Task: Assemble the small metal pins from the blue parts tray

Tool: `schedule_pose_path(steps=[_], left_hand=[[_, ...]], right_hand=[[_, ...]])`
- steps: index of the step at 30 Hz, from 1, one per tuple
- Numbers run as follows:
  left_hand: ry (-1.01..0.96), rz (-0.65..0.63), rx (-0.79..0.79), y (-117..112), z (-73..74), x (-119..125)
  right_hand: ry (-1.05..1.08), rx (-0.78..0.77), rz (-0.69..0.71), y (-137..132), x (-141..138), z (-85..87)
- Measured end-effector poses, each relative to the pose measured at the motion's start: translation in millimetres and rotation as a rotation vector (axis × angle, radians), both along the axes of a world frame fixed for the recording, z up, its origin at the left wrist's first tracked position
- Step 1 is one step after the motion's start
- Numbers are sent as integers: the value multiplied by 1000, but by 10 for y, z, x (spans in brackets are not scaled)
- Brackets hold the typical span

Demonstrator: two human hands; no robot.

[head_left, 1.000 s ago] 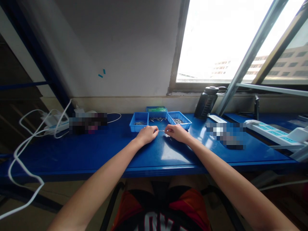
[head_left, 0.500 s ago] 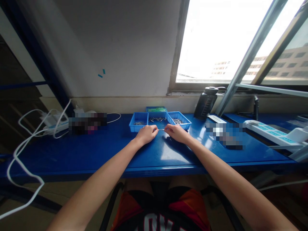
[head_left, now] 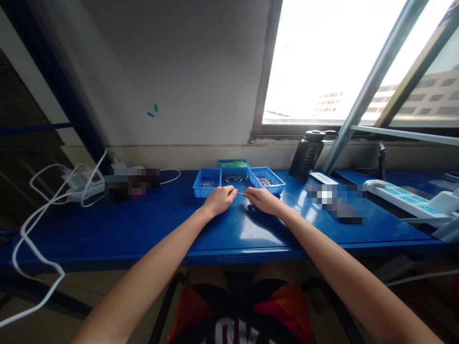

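My left hand point(head_left: 220, 199) and my right hand point(head_left: 263, 199) face each other just above the blue table point(head_left: 158, 229), both closed in a pinch. A thin silvery metal piece point(head_left: 240, 193), too small to name, spans the short gap between the fingertips, one end in each hand. Just beyond my left hand sits a blue tray point(head_left: 198, 192) with a few small metal parts. Past my right hand, another blue tray point(head_left: 281, 184) holds many small metal parts. Between these trays lies a pile of longer metal pieces point(head_left: 233, 179). A third tray point(head_left: 219, 168) at the back contains green material.
A black bottle point(head_left: 306, 155) stands at the back right, beside a metal post point(head_left: 339, 146). Power strips lie on the far right point(head_left: 405, 196) and left, with white cables point(head_left: 27, 243) hanging at the left edge. A wall and window point(head_left: 322, 62) rise behind.
Both hands stay in nearly the same place. The thin metal piece between them is tilted slightly more, its right end a little lower. Trays and bottle are unmoved.
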State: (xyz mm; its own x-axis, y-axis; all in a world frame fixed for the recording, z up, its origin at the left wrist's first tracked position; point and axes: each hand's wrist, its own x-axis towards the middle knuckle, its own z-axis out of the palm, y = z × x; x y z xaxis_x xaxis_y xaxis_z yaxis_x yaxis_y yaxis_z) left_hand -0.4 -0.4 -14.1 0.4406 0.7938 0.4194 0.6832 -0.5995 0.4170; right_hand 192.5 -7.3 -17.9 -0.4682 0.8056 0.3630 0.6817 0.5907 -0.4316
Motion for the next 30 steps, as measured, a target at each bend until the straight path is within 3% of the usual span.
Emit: schedule_pose_path(steps=[19,30], left_hand=[[-86,-237,45,64,-27,12],[-66,-205,2,3,33,22]], right_hand=[[66,-124,113,-57,-32,21],[34,-99,71,-87,-71,52]])
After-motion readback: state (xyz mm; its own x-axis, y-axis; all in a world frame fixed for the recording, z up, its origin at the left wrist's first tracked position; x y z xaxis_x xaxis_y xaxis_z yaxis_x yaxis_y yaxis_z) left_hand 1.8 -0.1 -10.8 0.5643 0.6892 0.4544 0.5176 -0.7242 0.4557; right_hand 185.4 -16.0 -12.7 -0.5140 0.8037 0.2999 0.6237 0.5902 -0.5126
